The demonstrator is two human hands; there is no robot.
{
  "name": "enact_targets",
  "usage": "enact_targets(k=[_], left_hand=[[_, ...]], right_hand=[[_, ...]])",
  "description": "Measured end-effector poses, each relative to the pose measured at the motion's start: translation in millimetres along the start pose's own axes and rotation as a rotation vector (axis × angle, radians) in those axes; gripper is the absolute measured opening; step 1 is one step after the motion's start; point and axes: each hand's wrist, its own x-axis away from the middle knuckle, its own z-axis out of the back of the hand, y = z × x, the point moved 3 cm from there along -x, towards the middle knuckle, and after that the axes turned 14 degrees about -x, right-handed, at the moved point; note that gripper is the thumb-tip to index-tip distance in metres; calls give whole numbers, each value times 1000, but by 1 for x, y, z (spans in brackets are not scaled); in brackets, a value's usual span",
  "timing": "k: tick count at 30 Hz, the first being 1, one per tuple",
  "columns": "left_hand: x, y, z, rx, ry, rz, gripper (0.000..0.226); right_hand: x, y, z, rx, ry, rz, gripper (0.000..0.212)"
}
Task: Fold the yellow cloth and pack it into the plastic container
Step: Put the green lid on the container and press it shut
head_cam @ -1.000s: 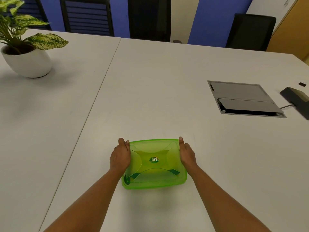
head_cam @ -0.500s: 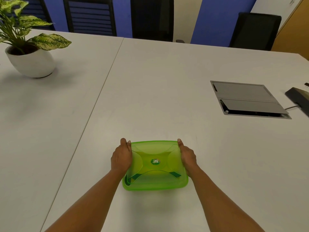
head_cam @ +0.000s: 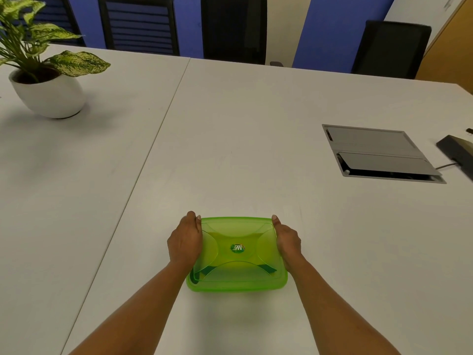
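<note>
Head view: the green translucent plastic container [head_cam: 236, 254] sits on the white table [head_cam: 256, 149], lid on. The left hand [head_cam: 184, 241] and right hand [head_cam: 287, 240] clasp its short sides, fingers pressed together and curled over the rim. Yellow cloth [head_cam: 236, 238] shows dimly through the lid, already inside. Judged step: sealing. Even downward pressure along each edge should seat the lid; uneven pressure may leave a corner raised. Lid glossy, rounded corners, central sticker.
</note>
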Motion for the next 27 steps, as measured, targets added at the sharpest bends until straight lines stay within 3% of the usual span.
enact_targets(k=[3,7,12,17,19,22,27], left_hand=[[4,9,8,-73,136,-183,20],[19,28,9,-170,232,-456,24],[26,36,-14,-252,-41,-476,60],[21,35,-17,-294,-76,-506,65],[21,34,-18,-292,-68,-500,65],[20,34,-20,-273,-77,-495,65],[12,35,-19,-271,-90,-477,65]], right_hand=[[1,0,0,5,1,20,58],[2,0,0,46,8,34,52],[2,0,-1,71,51,42,58],[9,-2,-2,150,146,99,53],[15,-7,-3,186,207,192,42],[32,-17,-7,346,287,471,26],[64,-19,-27,616,196,907,14]])
